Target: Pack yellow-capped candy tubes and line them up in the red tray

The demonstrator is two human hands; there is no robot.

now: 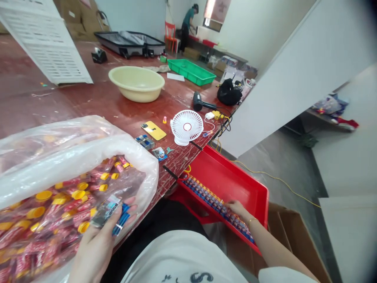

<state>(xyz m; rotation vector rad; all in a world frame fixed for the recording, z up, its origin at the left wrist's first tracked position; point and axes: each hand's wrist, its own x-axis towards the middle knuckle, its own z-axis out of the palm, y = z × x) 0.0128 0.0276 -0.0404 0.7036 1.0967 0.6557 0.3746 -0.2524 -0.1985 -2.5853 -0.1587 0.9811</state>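
Note:
My left hand [101,236] is closed round several small printed packets [107,210] with blue edges. It is over a clear plastic bag [147,165] full of small pink tubes with yellow caps [78,194]. My right hand [237,208] reaches into a red tray [232,177] at my right. Its bent fingers touch a row of small blue items with yellow tops [206,194] lined up along the near wall. What those fingertips hold, if anything, is hidden.
On the dark red table [88,104] are a yellow phone [153,130], a white fan [187,126], a hair dryer [200,102], a cream basin [137,82] and a green tray [191,71]. An open cardboard box [294,236] stands beside the red tray. A person [187,27] works far back.

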